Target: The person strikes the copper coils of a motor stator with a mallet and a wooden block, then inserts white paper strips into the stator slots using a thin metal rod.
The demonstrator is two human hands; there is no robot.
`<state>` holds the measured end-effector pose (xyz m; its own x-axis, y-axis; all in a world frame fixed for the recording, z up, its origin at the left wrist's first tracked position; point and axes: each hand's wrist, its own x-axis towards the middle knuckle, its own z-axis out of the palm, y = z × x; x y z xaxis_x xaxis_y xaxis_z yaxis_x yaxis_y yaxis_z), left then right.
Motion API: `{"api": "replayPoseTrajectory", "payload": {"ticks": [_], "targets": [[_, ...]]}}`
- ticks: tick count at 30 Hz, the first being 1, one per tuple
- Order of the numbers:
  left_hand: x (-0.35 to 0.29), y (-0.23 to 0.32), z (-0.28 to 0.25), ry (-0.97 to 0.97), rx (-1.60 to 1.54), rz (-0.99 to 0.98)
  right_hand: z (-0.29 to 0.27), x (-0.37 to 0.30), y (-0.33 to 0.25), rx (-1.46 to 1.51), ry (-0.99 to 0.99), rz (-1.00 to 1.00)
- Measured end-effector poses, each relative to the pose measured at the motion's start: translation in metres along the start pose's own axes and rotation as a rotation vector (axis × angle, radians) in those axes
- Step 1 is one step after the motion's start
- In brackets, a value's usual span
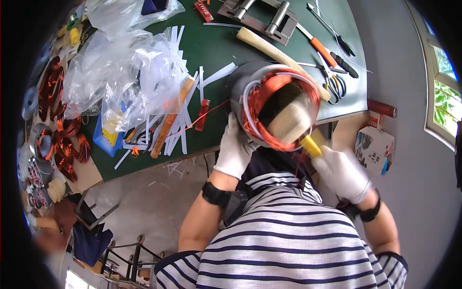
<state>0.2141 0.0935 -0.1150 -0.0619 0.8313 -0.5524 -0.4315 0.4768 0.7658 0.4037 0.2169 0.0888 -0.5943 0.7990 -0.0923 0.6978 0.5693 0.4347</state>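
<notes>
A grey motor stator [235, 86] rests at the table's near edge, with its open end turned toward me. Copper wire windings [270, 90] ring its opening, and a pale sleeve runs along part of them. My gloved left hand [234, 151] grips the stator's lower left side; some of its fingers are hidden. In my gloved right hand [342, 174], blurred by motion, is the yellow handle of a mallet [290, 120]. The mallet's pale head lies over the lower right of the windings; I cannot tell whether it touches them.
Behind the stator lie a long wooden stick [269, 48], scissors [333, 84] and a metal fixture [264, 19]. Plastic bags [130, 67], white strips [219, 73] and another wooden stick [166, 130] cover the left side. Copper coils [70, 144] sit farther left. A red lighter [202, 115] lies nearby.
</notes>
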Motion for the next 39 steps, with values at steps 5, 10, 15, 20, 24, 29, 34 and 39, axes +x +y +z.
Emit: {"api": "replayPoseTrajectory", "payload": {"ticks": [5, 10, 15, 20, 24, 29, 34, 39], "targets": [[0.001, -0.001, -0.009, -0.117, -0.663, -0.269, -0.035, 0.012, 0.036, 1.138, -0.504, 0.701], [0.010, 0.013, -0.008, -0.043, -0.481, -0.168, -0.013, -0.009, -0.008, 1.689, 0.128, 0.900], [0.017, 0.019, -0.018, 0.008, -0.414, -0.320, -0.014, 0.001, 0.030, 1.112, -0.460, 0.218], [0.020, 0.030, -0.006, 0.069, -0.529, -0.305, 0.002, -0.017, 0.034, 1.674, 0.186, 0.607], [0.023, 0.053, -0.019, -0.063, -0.285, -0.328, -0.003, -0.023, 0.015, 1.159, -0.687, 0.136], [0.010, 0.038, -0.006, 0.028, -0.098, -0.101, -0.022, 0.007, 0.046, 1.895, 0.058, 0.653], [0.020, 0.026, -0.020, -0.039, -0.365, -0.237, 0.006, -0.034, -0.014, 1.335, -0.883, 0.227], [0.014, 0.024, -0.026, 0.038, -0.208, -0.277, 0.000, -0.018, 0.051, 1.551, -0.167, 0.636]]}}
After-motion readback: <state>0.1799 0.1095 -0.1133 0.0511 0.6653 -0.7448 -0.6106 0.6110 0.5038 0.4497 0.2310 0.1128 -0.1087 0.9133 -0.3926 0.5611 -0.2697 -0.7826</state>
